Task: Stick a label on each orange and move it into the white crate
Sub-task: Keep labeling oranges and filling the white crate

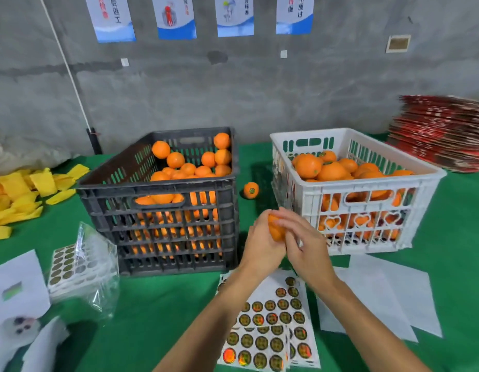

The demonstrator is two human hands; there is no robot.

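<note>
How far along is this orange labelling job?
Roughly midway, I'd guess. Done: the white crate is heaped with oranges, some showing labels. In hand: the left hand and right hand hold one orange above the label sheets. Left: the black crate looks well filled, and a stray orange lies between the crates.

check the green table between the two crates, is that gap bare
No, a lone orange sits on the green table between the black crate and the white crate.
</note>
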